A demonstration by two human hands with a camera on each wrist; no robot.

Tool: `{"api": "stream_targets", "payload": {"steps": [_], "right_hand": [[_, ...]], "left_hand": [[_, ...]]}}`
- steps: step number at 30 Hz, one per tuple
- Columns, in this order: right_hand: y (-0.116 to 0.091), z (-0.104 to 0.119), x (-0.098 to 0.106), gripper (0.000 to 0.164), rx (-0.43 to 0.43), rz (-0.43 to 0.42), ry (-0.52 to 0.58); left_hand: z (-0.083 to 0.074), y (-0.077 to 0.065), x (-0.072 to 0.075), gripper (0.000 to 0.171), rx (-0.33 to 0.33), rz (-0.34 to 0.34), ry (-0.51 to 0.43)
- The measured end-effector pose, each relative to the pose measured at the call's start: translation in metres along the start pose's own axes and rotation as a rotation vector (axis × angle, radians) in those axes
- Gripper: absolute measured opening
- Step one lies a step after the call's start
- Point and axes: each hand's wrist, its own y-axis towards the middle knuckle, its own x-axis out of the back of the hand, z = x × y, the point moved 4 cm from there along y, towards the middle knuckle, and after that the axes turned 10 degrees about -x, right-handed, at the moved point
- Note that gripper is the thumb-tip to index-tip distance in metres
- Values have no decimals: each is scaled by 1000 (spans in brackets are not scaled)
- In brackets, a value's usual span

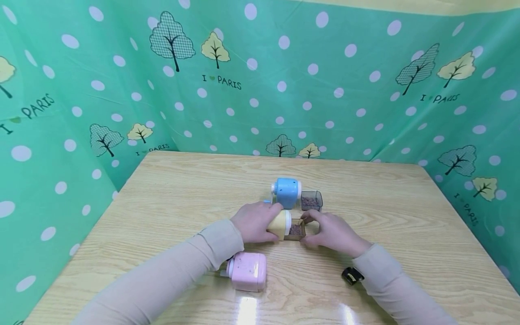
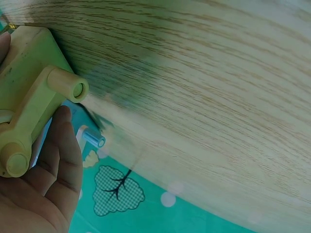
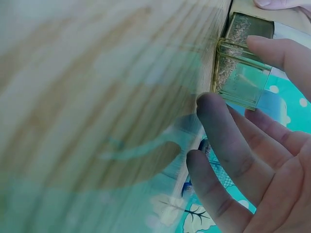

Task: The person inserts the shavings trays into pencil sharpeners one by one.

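Observation:
My left hand grips a yellow pencil sharpener lying near the middle of the table. Its crank handle sticks out toward the left wrist camera. From the sharpener's right end a clear amber shavings drawer stands partly out, with dark pencil shavings inside. My right hand pinches that drawer's outer end, thumb on one side and fingertips on the other. Just behind is a blue pencil sharpener; its grey clear drawer, holding shavings, sits to its right.
A pink pencil sharpener lies nearer me, close to the left sleeve. A small black object is at the right cuff. Green patterned cloth hangs behind and beside the wooden table.

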Motion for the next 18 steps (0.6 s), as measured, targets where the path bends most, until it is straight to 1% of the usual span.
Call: {"api": "stream_targets", "payload": {"steps": [8,18], "right_hand": [[0,1,-1,62,18,2,9],[2,4,-2,63,0,23,26]], "left_hand": [[0,0,0,64,-4,-1,-2],[0,0,-1,65,-7,-4,-9]]}}
